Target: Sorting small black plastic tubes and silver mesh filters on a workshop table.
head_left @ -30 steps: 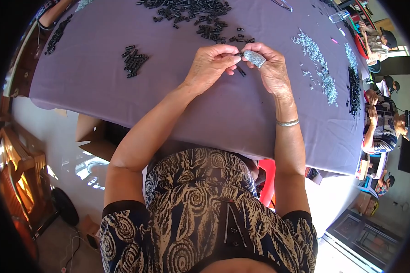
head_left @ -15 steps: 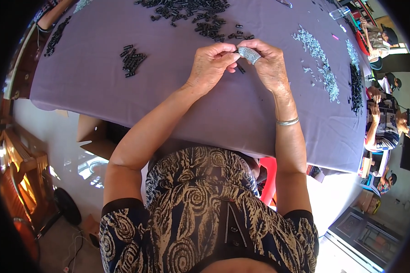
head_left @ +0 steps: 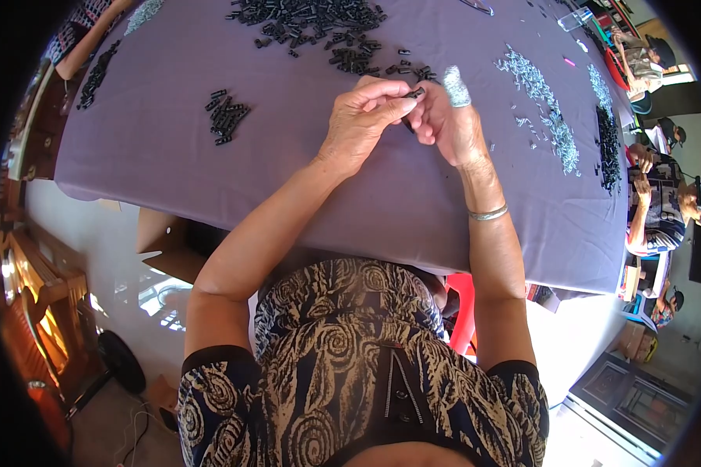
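Observation:
Between thumb and fingers, my left hand (head_left: 356,124) pinches a small black plastic part (head_left: 415,93), its end poking out toward the right. Close beside it is my right hand (head_left: 453,128), its fingers loosely curled and apart from the thumb, with no part visible in it. A silvery-grey wrap (head_left: 456,87) covers that thumb, which points up and away. Another dark piece shows just below the fingertips; whether it is held or lies on the cloth, I cannot tell. Beyond my hands lies a big heap of black plastic parts (head_left: 311,19).
A purple-grey cloth (head_left: 288,187) covers the table. A small pile of black parts (head_left: 227,117) lies at left, and silvery small pieces (head_left: 549,109) are strewn at right. Further right are more black parts (head_left: 608,148). Other people sit along the right edge; another person's arm (head_left: 93,35) reaches in at top left.
My hands have come apart a little. The right thumb has lifted off and now points away, while the left hand keeps the black part.

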Tool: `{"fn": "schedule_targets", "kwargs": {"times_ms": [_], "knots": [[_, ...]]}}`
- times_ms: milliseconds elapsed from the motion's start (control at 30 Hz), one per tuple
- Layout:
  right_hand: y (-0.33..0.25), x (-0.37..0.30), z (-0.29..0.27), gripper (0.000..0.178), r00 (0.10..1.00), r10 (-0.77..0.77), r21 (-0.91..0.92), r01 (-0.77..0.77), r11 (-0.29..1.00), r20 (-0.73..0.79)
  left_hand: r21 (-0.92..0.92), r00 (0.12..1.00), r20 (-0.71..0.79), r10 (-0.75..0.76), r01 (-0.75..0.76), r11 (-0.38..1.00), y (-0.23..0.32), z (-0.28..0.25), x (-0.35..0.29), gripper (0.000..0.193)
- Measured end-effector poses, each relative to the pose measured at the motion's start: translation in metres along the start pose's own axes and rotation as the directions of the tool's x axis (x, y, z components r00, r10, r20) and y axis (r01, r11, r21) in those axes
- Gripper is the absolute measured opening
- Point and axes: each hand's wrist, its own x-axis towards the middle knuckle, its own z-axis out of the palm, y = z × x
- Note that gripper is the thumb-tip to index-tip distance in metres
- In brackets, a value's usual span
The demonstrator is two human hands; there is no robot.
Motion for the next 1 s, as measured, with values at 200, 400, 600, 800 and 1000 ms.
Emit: {"fn": "schedule_targets", "kwargs": {"times_ms": [200, 400, 600, 800, 1000], "knots": [[0.013, -0.003, 0.006, 0.053, 0.981, 0.063, 0.126, -0.087, 0.988, 0.186, -0.021, 0.999, 0.038, 0.037, -0.036, 0.999, 0.000, 0.004, -0.001, 0.016], [0.017, -0.004, 0.020, 0.038, 0.979, 0.093, 0.339, -0.150, 0.929, 0.181, -0.065, 0.994, 0.090, 0.067, -0.061, 0.996, 0.005, 0.008, -0.004, 0.023], [0.025, -0.010, 0.032, 0.042, 0.963, 0.146, 0.375, -0.224, 0.899, 0.226, -0.121, 0.980, 0.197, -0.037, 0.061, 0.991, 0.022, 0.011, -0.010, 0.022], [0.038, -0.007, 0.035, 0.045, 0.912, 0.129, 0.472, -0.318, 0.822, 0.390, -0.129, 0.990, 0.070, -0.119, 0.127, 0.983, 0.017, 0.012, -0.012, 0.016], [0.032, -0.015, 0.050, 0.044, 0.953, 0.224, 0.501, -0.298, 0.813, 0.203, -0.236, 0.991, -0.089, -0.105, 0.081, 0.968, 0.013, 0.017, -0.015, 0.010]]}}
